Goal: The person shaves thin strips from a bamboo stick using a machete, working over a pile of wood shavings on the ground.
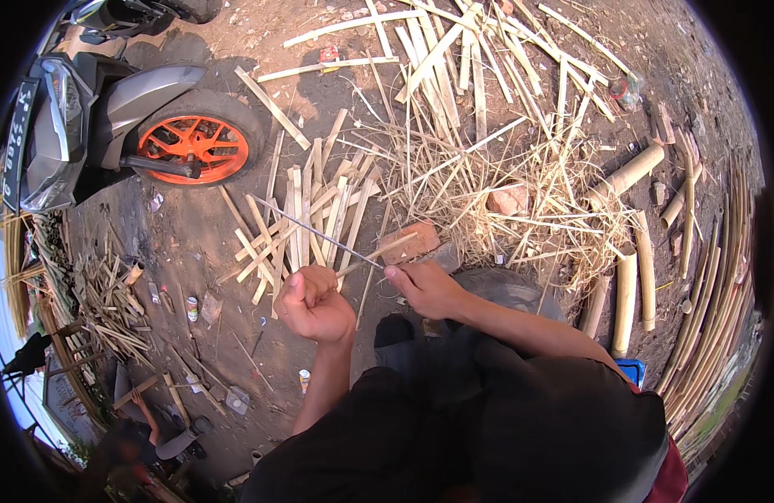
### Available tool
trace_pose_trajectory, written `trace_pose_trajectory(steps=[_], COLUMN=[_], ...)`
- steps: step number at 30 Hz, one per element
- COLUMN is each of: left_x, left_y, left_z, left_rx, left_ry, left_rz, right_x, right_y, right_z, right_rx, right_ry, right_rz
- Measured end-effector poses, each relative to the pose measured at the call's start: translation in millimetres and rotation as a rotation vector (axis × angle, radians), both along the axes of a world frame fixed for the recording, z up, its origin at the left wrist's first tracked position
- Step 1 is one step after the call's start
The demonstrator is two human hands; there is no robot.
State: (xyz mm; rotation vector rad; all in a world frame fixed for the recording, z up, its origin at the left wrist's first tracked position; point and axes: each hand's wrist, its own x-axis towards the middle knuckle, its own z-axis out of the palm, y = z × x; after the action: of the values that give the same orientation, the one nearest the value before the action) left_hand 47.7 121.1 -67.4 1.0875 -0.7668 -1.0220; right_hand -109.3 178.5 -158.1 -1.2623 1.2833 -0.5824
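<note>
My left hand (317, 303) is curled closed, with a short split bamboo strip (366, 259) sticking out from its fingers toward the right. My right hand (424, 287) is wrapped around the near end of a long, thin grey metal blade (315, 233), its thumb along the top. That blade looks narrow from here and points to the far left. Strip and blade cross just beyond my right thumb; whether they touch I cannot tell. Directly beyond my hands lies a pile of short bamboo strips (305, 205). Beside it rests a reddish brick (409, 243).
A motorbike with an orange-rimmed wheel (198, 149) stands at the far left. Fine bamboo shavings (479, 189) and longer strips (441, 63) cover the ground ahead. Bamboo poles (624, 302) lie at the right. An old tyre (517, 293) is near my right forearm. Another person (144, 436) is at lower left.
</note>
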Motion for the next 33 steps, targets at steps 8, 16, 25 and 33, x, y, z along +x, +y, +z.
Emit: trace_pose_trajectory(steps=[8, 16, 25, 33], left_x=[-6.7, -4.2, -4.7, 13.7], left_y=[-8.6, -11.7, -10.6, -3.3], left_z=[9.1, 9.2, 6.2, 2.3], left_rx=[0.054, 0.058, 0.048, 0.071], left_ry=[-0.056, -0.021, -0.089, -0.094], left_rz=[0.138, 0.147, 0.121, 0.046], right_x=[1.1, -21.0, -2.6, -89.1], right_y=[2.8, -4.4, 6.0, 24.5], right_z=[-39.5, -74.9, -29.1, -113.7], right_rx=[-0.002, 0.159, 0.116, 0.439], right_ry=[0.1, 0.414, 0.076, 0.558], right_rz=[-0.027, 0.115, 0.053, 0.21])
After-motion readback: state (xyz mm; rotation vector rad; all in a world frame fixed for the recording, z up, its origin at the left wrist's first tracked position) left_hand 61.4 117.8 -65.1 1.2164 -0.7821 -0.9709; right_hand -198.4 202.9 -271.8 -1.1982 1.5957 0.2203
